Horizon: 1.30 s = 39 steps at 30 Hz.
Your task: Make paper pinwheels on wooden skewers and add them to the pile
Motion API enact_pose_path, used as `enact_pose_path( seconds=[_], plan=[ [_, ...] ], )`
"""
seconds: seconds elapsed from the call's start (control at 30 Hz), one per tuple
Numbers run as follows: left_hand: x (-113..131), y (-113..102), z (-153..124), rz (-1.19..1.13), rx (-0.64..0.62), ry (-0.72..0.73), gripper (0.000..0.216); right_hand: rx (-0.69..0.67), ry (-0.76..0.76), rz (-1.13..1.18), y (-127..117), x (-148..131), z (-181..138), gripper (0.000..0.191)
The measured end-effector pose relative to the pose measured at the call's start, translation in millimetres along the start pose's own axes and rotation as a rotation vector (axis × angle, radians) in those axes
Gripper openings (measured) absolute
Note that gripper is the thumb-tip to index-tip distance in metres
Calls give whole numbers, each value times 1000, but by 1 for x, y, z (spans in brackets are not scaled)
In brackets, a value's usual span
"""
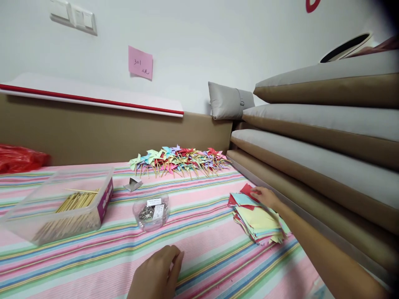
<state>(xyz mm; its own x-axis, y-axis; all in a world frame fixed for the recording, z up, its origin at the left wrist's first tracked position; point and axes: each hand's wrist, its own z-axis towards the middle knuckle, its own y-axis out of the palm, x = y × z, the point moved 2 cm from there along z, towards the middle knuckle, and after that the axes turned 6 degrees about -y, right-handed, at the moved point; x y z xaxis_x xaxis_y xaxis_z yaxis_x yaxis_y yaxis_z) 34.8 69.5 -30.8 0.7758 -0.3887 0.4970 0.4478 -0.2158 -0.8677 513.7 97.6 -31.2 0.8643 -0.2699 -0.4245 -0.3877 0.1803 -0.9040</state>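
My right hand (264,197) reaches to the far edge of a pile of coloured paper, its fingers closed on a red paper piece (247,191). Beside that lies a light blue paper piece (243,199). Nearer to me, yellow paper (260,220) tops the stack, with other colours showing at its edges. My left hand (158,270) rests on the striped cloth (199,245) with its fingers curled in; nothing shows in it. Ahead of it sits a clear plastic container (151,212) holding small metal pieces and white labels.
A clear bin (106,199) of wooden sticks (76,201) stands at left. Paper pinwheels (183,160) on sticks lie heaped at the back, near a small grey box (133,183). Stacked cushions (324,124) border the right side. A red plastic bag (21,158) lies far left.
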Motion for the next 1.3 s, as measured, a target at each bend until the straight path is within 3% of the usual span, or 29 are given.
enact_pose_path(
  seconds=[0.17, 0.37, 0.6, 0.73, 0.9, 1.0, 1.07, 1.17, 1.3],
  plan=[
    [-3, 4, 5, -31, -39, 14, 32, 59, 98, -145, -4, 13, 15, 30],
    [-10, 7, 9, -39, -24, 37, 30, -17, 110, -242, 15, -5, 30, 23],
    [-14, 15, 10, -19, 100, 40, 30, 16, 197, -267, 20, -16, 32, 25],
    [-8, 10, 8, -3, 49, 40, 30, 110, 269, -209, -2, -17, 29, 29],
    [-3, -1, 6, -13, 8, 48, 31, 283, 251, 15, -58, -32, 14, 28],
    [-2, -2, 5, -52, 34, 58, 31, 357, 147, 246, -81, -58, -8, 28],
    [0, -3, 4, -97, 59, 73, 31, 373, 41, 435, -82, -84, -30, 38],
    [7, -7, 1, -243, 123, 100, 33, 358, -113, 715, -62, -133, -65, 49],
    [10, -20, -7, -562, 272, 52, 34, 339, -248, 988, -12, -208, -98, 50]
  ],
)
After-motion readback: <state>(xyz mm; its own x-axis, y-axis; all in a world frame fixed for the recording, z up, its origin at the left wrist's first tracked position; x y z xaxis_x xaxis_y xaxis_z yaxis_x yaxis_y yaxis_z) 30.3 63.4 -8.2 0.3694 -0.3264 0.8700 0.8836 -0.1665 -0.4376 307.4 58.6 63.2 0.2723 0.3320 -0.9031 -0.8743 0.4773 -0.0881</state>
